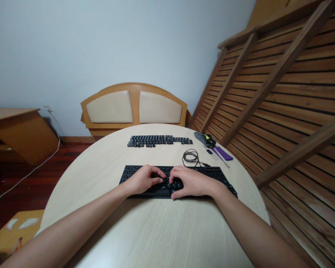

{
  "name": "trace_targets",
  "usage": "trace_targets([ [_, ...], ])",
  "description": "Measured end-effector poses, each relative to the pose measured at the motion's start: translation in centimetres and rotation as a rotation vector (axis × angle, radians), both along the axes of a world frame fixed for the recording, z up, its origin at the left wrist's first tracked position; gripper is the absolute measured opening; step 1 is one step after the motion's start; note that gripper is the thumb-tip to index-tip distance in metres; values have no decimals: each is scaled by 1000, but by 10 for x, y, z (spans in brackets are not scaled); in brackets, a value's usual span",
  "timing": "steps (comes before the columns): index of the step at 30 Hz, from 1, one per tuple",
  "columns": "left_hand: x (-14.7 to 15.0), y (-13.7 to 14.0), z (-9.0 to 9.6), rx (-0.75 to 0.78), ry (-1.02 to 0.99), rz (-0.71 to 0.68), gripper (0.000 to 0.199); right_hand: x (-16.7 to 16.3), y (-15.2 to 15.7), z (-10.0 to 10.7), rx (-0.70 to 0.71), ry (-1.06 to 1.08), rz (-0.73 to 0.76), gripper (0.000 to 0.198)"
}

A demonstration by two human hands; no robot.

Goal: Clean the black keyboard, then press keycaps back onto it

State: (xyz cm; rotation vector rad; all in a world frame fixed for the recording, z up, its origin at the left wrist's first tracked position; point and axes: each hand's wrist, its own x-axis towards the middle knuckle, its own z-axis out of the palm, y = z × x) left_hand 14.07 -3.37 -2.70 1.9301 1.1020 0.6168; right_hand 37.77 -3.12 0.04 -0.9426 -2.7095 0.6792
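Note:
A black keyboard [153,192] lies crosswise on the round table, many of its positions bare of keycaps. Over its middle, my left hand [145,180] has thumb and index finger closed around a small dark piece that looks like a keycap [164,179]. My right hand [191,181] rests on the keyboard just right of it, thumb and forefinger apart, beside a few dark keys [178,184]. Its other fingers are partly hidden. Behind the keyboard, loose black keycaps [156,140] are laid out in rows.
A coiled black cable [191,158] lies behind the keyboard. At the table's back right are a grey-and-black item with yellow marks [205,139], a purple strip [223,153] and thin tools. A slatted wooden frame [268,104] leans close on the right; a headboard [135,108] stands behind.

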Motion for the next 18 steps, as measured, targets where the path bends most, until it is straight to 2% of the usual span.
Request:
trace_targets([
  [18,2,-6,2,70,93,-43,19,0,0,-1,4,8,7,37],
])
